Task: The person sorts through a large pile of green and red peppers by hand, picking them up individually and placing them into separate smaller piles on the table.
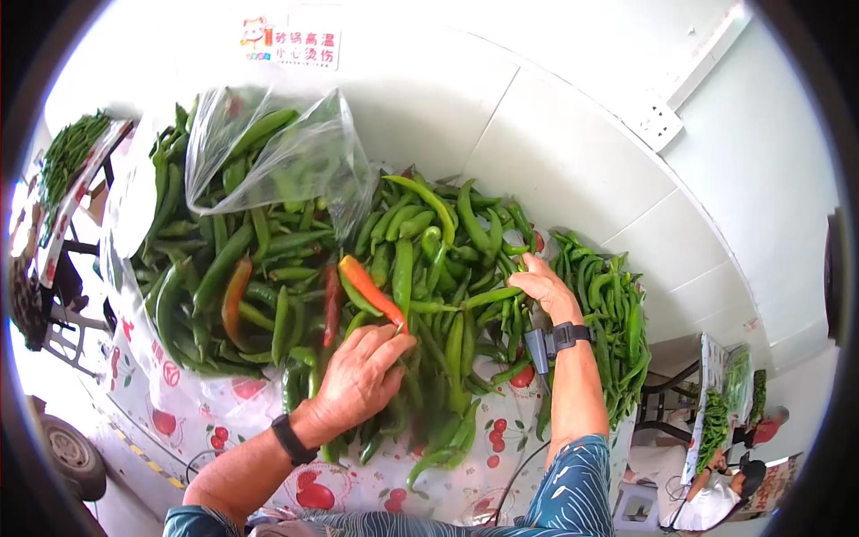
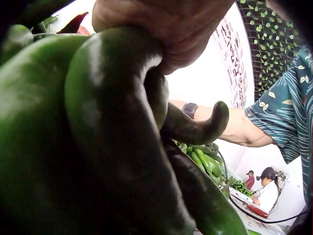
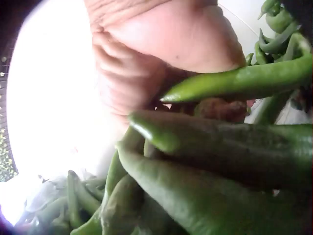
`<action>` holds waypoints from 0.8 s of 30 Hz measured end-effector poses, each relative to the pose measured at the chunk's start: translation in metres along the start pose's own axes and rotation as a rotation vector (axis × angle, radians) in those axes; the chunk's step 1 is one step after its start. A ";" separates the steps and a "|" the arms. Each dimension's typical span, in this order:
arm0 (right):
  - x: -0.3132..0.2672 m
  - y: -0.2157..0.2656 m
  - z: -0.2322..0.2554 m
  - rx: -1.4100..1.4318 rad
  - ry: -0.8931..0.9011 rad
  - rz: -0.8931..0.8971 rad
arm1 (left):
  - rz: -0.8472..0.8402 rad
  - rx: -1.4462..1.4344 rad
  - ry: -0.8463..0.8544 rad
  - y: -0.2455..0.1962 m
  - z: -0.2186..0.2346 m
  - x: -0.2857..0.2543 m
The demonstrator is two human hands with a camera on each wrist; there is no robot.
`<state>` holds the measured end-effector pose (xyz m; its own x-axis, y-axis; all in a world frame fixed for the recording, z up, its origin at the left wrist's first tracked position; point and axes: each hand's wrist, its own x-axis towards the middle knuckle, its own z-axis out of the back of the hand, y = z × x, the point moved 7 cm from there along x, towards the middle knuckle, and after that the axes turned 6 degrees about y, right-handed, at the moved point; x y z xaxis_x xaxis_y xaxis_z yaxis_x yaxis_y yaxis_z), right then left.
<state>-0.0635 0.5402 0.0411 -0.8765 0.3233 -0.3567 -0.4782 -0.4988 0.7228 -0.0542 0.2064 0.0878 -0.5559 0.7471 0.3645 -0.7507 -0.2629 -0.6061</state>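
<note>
My left hand point(image 1: 362, 371) reaches over the front of the pepper pile, its fingertips pinching the stem end of an orange-red pepper point(image 1: 371, 291). Large green peppers point(image 2: 112, 107) crowd just under the left hand point(image 2: 161, 29) in the left wrist view. On the other side, my right hand point(image 1: 548, 286) holds a slim green pepper point(image 1: 492, 296) near its tip. The right wrist view has this green pepper point(image 3: 244, 81) under the thumb side of the hand point(image 3: 166, 39), with more peppers point(image 3: 195, 186) below; part of its fingers is hidden.
A clear plastic bag point(image 1: 309, 161) lies over the big peppers at left. Smaller green peppers point(image 1: 617, 313) are heaped at right, against the white tiled wall point(image 1: 573, 170). A cherry-patterned tablecloth point(image 1: 313, 474) covers the table. Another person point(image 1: 716, 501) sits by a table at far right.
</note>
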 end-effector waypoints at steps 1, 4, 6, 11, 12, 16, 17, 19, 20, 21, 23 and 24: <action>-0.005 0.008 -0.004 -0.003 0.001 0.020 | 0.000 0.002 -0.007 0.000 0.000 -0.003; -0.006 0.021 -0.012 -0.034 -0.033 0.034 | -0.005 -0.008 -0.013 0.001 0.001 -0.002; -0.012 0.036 -0.018 -0.032 -0.045 0.146 | -0.017 -0.008 -0.032 0.002 0.000 -0.002; -0.039 0.084 -0.044 -0.256 -0.111 0.197 | -0.041 -0.014 -0.073 0.004 -0.003 -0.005; -0.048 0.096 -0.050 -0.281 -0.090 0.162 | -0.038 -0.024 -0.078 0.004 -0.002 -0.005; -0.066 0.112 -0.066 -0.324 -0.150 0.188 | -0.045 -0.009 -0.100 0.004 -0.001 -0.007; -0.071 0.112 -0.067 -0.308 -0.176 0.216 | -0.046 -0.006 -0.105 0.004 -0.001 -0.007; -0.080 0.112 -0.070 -0.283 -0.173 0.297 | -0.052 0.001 -0.114 0.005 -0.002 -0.007; -0.087 0.113 -0.070 -0.266 -0.179 0.315 | -0.054 -0.004 -0.120 0.005 -0.002 -0.008; -0.093 0.115 -0.070 -0.247 -0.185 0.331 | -0.055 -0.004 -0.119 0.004 -0.002 -0.008; -0.099 0.113 -0.068 -0.223 -0.225 0.375 | -0.057 -0.003 -0.117 0.004 -0.002 -0.008; -0.100 0.109 -0.067 -0.232 -0.246 0.407 | -0.061 -0.004 -0.122 0.004 -0.002 -0.009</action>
<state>-0.0317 0.3997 0.1162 -0.9682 0.2317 0.0948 -0.1264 -0.7792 0.6139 -0.0518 0.2001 0.0812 -0.5488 0.6817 0.4838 -0.7830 -0.2164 -0.5832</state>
